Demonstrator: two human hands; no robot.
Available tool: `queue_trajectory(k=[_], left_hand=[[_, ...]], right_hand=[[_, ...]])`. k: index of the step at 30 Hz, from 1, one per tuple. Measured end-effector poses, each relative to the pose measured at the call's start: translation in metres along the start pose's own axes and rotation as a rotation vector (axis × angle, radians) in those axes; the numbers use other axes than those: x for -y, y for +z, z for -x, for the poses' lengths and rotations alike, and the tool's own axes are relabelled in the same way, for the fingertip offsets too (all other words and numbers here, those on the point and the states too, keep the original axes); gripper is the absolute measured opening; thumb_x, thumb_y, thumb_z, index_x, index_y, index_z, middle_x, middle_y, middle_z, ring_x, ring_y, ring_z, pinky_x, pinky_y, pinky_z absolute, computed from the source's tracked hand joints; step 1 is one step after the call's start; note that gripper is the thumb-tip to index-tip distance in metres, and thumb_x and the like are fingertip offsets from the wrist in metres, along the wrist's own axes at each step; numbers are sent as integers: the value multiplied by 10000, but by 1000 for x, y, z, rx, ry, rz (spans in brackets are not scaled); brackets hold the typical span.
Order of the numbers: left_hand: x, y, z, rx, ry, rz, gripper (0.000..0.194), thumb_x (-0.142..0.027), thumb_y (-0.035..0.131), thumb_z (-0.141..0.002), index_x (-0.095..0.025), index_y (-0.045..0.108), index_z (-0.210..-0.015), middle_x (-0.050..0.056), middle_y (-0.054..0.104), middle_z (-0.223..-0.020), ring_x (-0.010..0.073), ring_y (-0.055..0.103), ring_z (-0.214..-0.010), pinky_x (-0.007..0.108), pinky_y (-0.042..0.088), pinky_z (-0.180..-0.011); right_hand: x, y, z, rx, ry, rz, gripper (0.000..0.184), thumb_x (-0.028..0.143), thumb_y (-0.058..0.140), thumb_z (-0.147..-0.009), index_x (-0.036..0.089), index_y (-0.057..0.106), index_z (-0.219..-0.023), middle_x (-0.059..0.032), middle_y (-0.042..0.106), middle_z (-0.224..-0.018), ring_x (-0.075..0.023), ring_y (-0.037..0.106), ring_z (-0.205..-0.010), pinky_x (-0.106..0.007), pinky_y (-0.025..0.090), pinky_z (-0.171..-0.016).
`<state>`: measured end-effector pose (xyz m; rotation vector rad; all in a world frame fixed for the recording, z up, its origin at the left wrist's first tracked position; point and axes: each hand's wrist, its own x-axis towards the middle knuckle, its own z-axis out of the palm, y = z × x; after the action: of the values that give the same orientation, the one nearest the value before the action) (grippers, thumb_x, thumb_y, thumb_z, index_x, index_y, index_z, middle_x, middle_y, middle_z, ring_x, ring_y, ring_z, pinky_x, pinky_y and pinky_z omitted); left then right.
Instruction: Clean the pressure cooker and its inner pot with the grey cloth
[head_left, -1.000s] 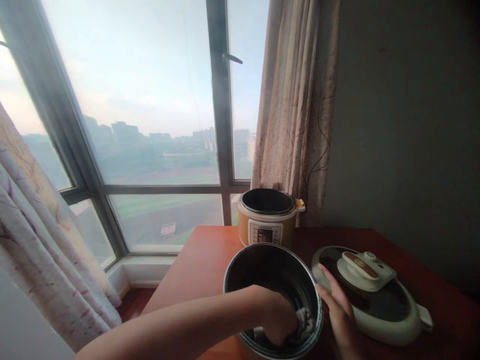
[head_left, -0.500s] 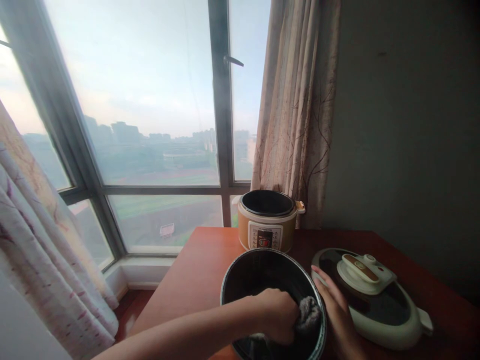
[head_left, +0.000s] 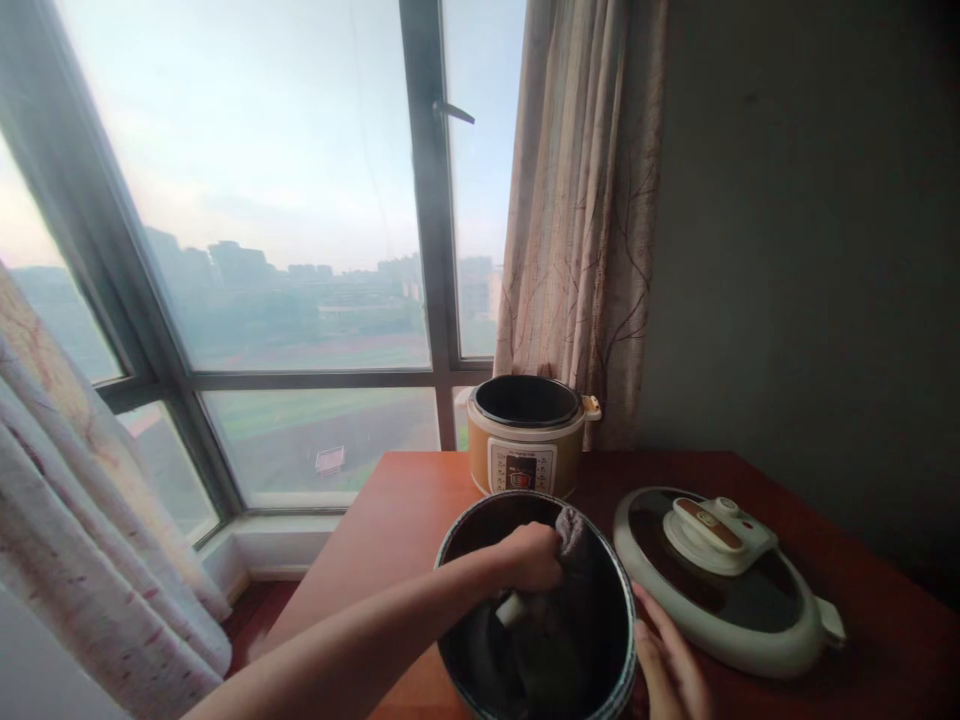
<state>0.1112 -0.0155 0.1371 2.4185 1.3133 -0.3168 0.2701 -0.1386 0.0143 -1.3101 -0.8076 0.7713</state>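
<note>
A dark inner pot (head_left: 480, 660) with a pale rim is tilted toward me at the front of the table. My left hand (head_left: 534, 558) reaches into it, fingers closed round a grey cloth (head_left: 570, 530) near the far inner wall. Part of the cloth hangs below the fist, where the dark interior makes its outline hard to see. My right hand (head_left: 666, 650) braces the pot's right side from outside, with its fingers along the wall; the lower hand runs out of the frame.
Behind the pot stands a tan electric pressure cooker (head_left: 529, 450) with its top open. Its cream lid (head_left: 750, 625) lies to the right on the reddish-brown table (head_left: 360, 560). Windows (head_left: 300, 200) and curtains (head_left: 577, 200) rise behind.
My left hand has moved the cloth up from the pot's right inner side to its far side. The right hand has slid lower on the outer wall. The view has shifted slightly.
</note>
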Motion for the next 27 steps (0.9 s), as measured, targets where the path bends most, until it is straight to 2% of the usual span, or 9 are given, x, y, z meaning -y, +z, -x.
queue_trajectory(k=[3, 6, 9, 11, 13, 16, 18, 24, 27], left_hand=[[-19, 9, 4, 39, 77, -44, 452, -258, 610, -727, -56, 740, -1109, 221, 759, -1077, 344, 739, -992, 317, 586, -735], [-35, 13, 13, 136, 260, -209, 435, -266, 635, -739, -51, 743, -1102, 222, 774, -992, 335, 756, -891, 317, 579, -647], [-39, 8, 29, 283, 473, -432, 380, -257, 655, -762, -45, 756, -1061, 216, 781, -929, 328, 757, -827, 321, 555, -588], [-36, 1, 41, 384, 530, -548, 318, -223, 653, -768, -48, 770, -1007, 205, 785, -890, 325, 757, -817, 326, 542, -568], [-30, -7, 52, 434, 500, -608, 275, -201, 653, -761, -80, 780, -972, 194, 789, -871, 333, 759, -808, 344, 540, -555], [-21, -15, 63, 403, 431, -617, 282, -192, 665, -733, -138, 785, -983, 190, 792, -902, 350, 760, -813, 373, 554, -558], [-17, -16, 65, 396, 428, -603, 321, -182, 660, -723, -125, 783, -1014, 205, 787, -931, 358, 759, -832, 378, 561, -569], [-20, -3, 51, 288, 389, -461, 369, -294, 607, -775, -77, 781, -1017, 231, 776, -930, 386, 753, -846, 406, 586, -607], [-24, 5, 41, 226, 345, -390, 353, -300, 615, -749, -87, 786, -973, 231, 775, -922, 388, 754, -845, 424, 602, -656]], right_hand=[[6, 5, -2, 5, -9, 3, 668, 688, 666, -730, 184, 723, -1165, -135, 696, -1273, -389, 573, -1269, -449, 510, -1013], [8, 9, -12, -12, -8, -17, 676, 698, 630, -742, 178, 717, -1165, -137, 669, -1318, -379, 534, -1317, -478, 443, -1090], [6, 9, -28, -23, 0, -40, 645, 672, 641, -739, 188, 716, -1159, -122, 674, -1315, -356, 552, -1301, -459, 437, -1094], [7, 9, -38, -25, 14, -54, 635, 646, 663, -735, 189, 706, -1173, -115, 692, -1287, -341, 598, -1245, -427, 482, -1040], [10, 9, -47, -23, 25, -62, 655, 634, 682, -723, 182, 693, -1196, -112, 704, -1264, -335, 637, -1183, -394, 530, -957], [16, 14, -55, 7, 35, -69, 672, 628, 698, -713, 172, 690, -1205, -112, 722, -1223, -332, 669, -1112, -368, 560, -858], [18, 17, -57, 20, 32, -80, 651, 629, 695, -717, 171, 705, -1179, -113, 740, -1173, -330, 683, -1072, -373, 560, -842], [17, 25, -59, 22, 5, -101, 604, 667, 672, -717, 189, 742, -1081, -116, 746, -1158, -326, 677, -1084, -390, 541, -896], [20, 27, -61, 21, -9, -82, 614, 689, 666, -699, 189, 750, -1043, -123, 755, -1124, -335, 679, -1075, -412, 533, -918]])
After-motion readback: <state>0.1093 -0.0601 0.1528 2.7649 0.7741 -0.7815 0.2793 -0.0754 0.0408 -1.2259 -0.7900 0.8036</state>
